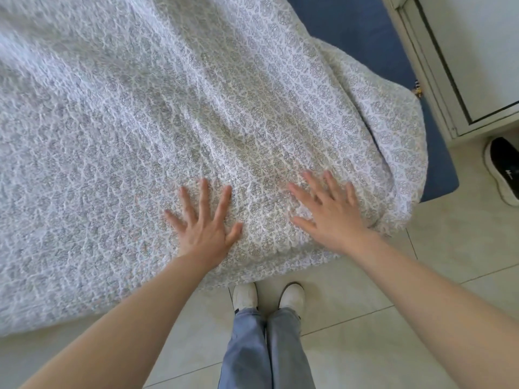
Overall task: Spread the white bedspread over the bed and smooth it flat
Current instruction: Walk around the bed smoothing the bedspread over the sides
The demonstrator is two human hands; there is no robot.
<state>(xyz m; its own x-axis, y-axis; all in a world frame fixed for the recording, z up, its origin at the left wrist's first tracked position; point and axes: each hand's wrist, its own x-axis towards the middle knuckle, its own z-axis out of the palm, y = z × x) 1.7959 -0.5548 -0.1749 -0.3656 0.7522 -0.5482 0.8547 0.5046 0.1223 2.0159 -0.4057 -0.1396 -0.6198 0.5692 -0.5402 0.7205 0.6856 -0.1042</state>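
Bedspread (174,113) covers the bed, blue mattress (362,32) bare at 1 o'clock; left hand (203,220) and right hand (330,211) spread flat on it; soft, light, wrinkle-prone, best pinched at its edge.

A white bedspread (196,108) is showing a repeating grey floral lattice print. Beside the bedspread, a bed (362,29) is showing plain dark blue, and pale cream floor tiles (365,290) are lying below it.
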